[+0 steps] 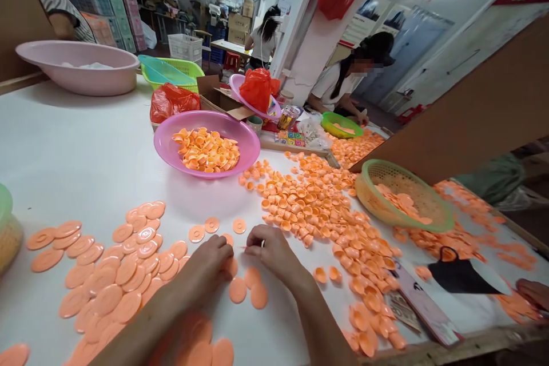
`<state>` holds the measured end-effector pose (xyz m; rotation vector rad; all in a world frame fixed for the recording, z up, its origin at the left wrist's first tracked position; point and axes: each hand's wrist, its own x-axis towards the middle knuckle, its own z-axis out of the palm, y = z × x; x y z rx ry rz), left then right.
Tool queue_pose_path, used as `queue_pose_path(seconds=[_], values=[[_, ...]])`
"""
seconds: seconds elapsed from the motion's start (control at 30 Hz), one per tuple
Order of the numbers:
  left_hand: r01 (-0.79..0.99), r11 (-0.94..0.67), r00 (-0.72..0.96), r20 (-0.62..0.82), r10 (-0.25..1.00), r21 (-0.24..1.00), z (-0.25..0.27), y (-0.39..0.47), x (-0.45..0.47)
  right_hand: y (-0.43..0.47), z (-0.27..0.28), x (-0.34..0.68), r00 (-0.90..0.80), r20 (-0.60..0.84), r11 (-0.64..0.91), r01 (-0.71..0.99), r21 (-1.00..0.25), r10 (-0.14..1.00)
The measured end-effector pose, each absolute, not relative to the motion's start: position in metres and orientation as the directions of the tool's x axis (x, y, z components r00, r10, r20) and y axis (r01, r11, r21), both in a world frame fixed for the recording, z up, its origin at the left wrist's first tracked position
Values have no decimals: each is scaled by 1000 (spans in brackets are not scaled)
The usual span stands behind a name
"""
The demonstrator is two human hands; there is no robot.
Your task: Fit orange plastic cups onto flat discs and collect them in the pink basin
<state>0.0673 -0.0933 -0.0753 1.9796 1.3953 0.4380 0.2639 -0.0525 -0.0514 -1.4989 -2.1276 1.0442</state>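
Note:
Low over the white table, my left hand [214, 258] has its fingers curled in at the edge of an orange plastic disc [231, 267]. Beside it, my right hand [271, 247] is closed in a pinch; a thin orange sliver shows at its fingertips, too small to name. Several flat orange discs [258, 295] lie just below the hands, and a few ringed discs [211, 225] lie beyond them. A large spread of orange discs [114, 291] covers the table left of my left arm. Small orange cups [300, 200] are heaped to the right of my right hand.
A pink basin [165, 151] with orange cups stands ahead. At right are a green basket [364, 194] with discs, a phone-like slab [429, 309] and a black mask [465, 275]. A cardboard partition [467, 97] rises there. Another person [343, 83] sits across, working.

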Motion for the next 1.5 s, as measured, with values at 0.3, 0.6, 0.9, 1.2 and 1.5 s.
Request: queue_pose_path(seconds=[0.3,0.6,0.9,1.2,1.5], values=[[638,-391,441,102,892,663,-95,-92,69,-106,-71,278,-281,-76,171,753,-635,957],[750,-346,398,34,917,563,-67,-95,20,-111,-73,300,-173,148,227,714,-662,974],[857,-292,309,31,951,426,-97,-129,25,-154,-77,292,-250,-43,150,701,-697,967],[735,-488,478,150,865,471,-91,-132,22,-140,-80,286,-302,174,348,777,-525,937],[792,-402,441,26,897,459,-92,-170,16,-151,-84,252,-310,118,316,736,-599,943]])
